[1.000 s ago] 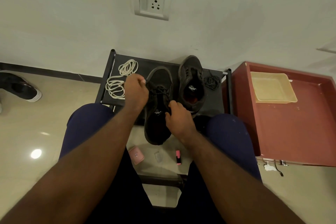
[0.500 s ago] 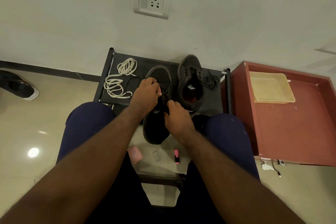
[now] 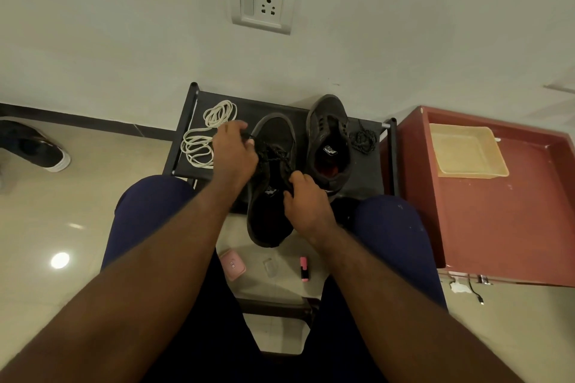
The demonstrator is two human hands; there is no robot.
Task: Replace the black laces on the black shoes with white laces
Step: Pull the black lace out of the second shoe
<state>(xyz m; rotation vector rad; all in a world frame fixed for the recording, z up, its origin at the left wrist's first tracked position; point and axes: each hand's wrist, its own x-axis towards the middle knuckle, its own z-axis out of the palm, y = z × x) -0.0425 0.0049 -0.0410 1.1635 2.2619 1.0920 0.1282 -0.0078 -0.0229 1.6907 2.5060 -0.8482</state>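
— What is in front?
— You look down past your knees at a low black shoe rack (image 3: 280, 109) set against a pale wall (image 3: 124, 40). Two black shoes lie on it, toes toward the wall.

— Where are the hands?
— Both are at the near shoe (image 3: 269, 227). It lies between your knees, its heel hanging past the rack's front edge. Your left hand (image 3: 235, 154) is curled at the shoe's left side, pinching the black lace (image 3: 275, 154) that crosses the eyelets. Your right hand (image 3: 306, 204) has its fingers curled around the right rim of the shoe's opening and holds it.

— And the other shoe?
— The second shoe (image 3: 329, 134) lies just to the right of the first. Its eyelets look unlaced. A loose black lace (image 3: 362, 140) lies bunched on the rack beside it, near the right end.

— The white laces?
— The white laces (image 3: 203, 140) lie in loose coils at the rack's left end, just left of your left hand.

— Anything around the rack?
— A red cabinet (image 3: 497, 227) stands to the right, with a beige tray (image 3: 473, 172) on top. On the floor (image 3: 62, 211) between your legs lie a pink case (image 3: 232, 266) and a pink marker (image 3: 304, 269). A wall socket (image 3: 263, 3) sits above the rack.
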